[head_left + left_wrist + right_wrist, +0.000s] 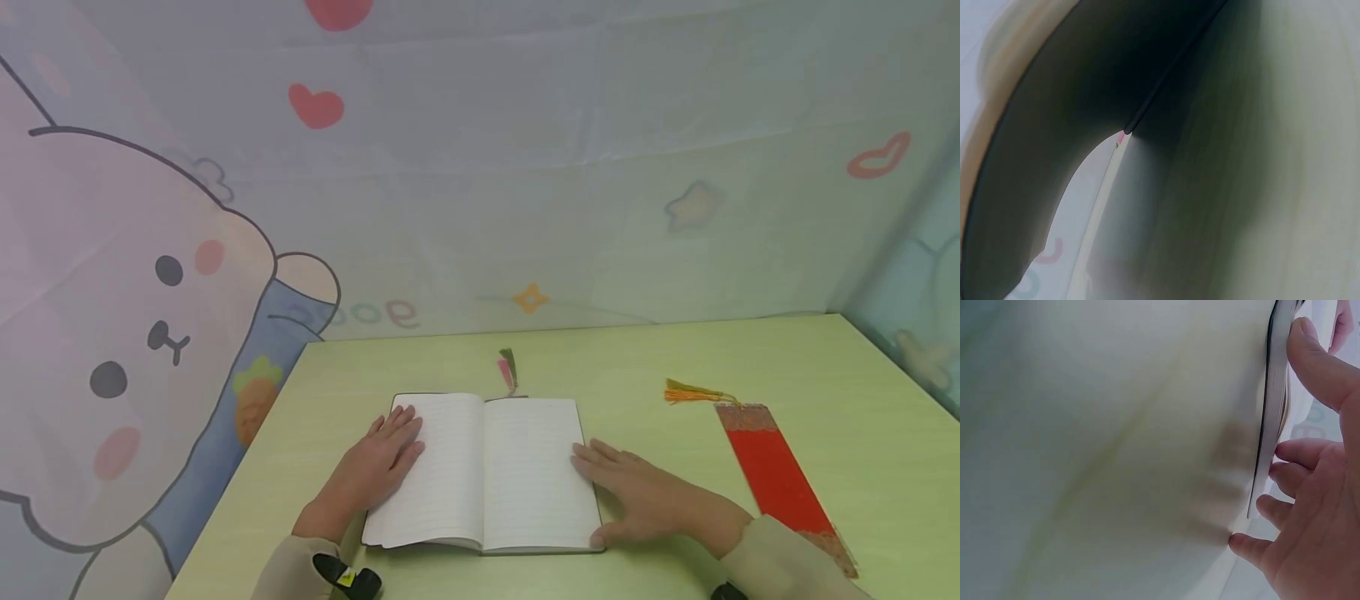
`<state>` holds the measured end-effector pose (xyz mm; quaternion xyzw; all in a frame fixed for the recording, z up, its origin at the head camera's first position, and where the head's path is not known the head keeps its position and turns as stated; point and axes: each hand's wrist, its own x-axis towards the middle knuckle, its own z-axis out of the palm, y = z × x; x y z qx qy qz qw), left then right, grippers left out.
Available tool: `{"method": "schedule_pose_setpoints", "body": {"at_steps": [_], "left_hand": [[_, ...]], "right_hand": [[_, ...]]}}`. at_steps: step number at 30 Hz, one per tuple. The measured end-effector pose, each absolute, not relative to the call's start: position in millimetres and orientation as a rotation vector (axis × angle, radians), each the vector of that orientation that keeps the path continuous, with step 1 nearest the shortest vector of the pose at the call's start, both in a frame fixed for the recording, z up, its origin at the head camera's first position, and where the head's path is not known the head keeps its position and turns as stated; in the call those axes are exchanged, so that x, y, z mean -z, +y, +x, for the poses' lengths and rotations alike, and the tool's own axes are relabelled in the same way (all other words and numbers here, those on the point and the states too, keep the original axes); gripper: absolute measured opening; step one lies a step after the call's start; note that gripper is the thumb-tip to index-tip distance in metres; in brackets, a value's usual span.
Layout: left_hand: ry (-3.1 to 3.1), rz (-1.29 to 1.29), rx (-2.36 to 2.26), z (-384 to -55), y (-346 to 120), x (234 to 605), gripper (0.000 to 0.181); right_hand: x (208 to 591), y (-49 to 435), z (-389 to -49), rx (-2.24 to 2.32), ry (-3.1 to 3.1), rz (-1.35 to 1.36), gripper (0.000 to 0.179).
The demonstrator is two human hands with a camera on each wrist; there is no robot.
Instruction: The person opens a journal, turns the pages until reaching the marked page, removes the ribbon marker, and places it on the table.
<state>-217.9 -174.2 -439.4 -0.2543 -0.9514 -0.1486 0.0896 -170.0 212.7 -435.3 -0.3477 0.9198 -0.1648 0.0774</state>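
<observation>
An open notebook [529, 483] with lined white pages and a dark cover lies on the table. My left hand [378, 462] rests on the outer part of the left page, fingers extended. At the right page's outer edge, my right hand [641, 492] touches the notebook with its fingertips, the thumb at the lower right corner. The right wrist view shows the thumb [1322, 365] against the page block and the other fingers spread along the edge, relaxed. A pink and green tassel [508, 371] sticks out past the notebook's top. The left wrist view is mostly shaded.
To the right lies a red bookmark [783, 475] with patterned ends and an orange tassel [693, 392], its lower end close to the right sleeve [795, 562]. The pale green table [600, 358] ends at a printed cloth backdrop [487, 208] behind and at the sides.
</observation>
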Motion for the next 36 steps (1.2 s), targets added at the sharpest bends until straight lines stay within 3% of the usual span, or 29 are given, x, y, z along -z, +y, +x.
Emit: {"method": "schedule_pose_setpoints", "body": {"at_steps": [6, 16, 21, 36], "left_hand": [[-2.829, -0.752, 0.452, -217.9, -174.2, 440.7, 0.046], [-2.832, -0.739, 0.455, -217.1, -174.7, 441.6, 0.046], [-2.826, -0.751, 0.462, -217.6, -174.7, 442.3, 0.046], [-2.837, -0.755, 0.455, -218.3, -174.4, 442.3, 0.046]], "right_hand": [[433.3, 211.5, -172.8, 0.510, 2.707, -1.003, 0.100], [427.8, 204.4, -173.9, 0.514, 2.760, -0.993, 0.073], [429.9, 203.1, -173.9, 0.534, 2.814, -1.001, 0.068], [431.4, 191.3, -173.3, 0.899, 2.873, -0.716, 0.089]]}}
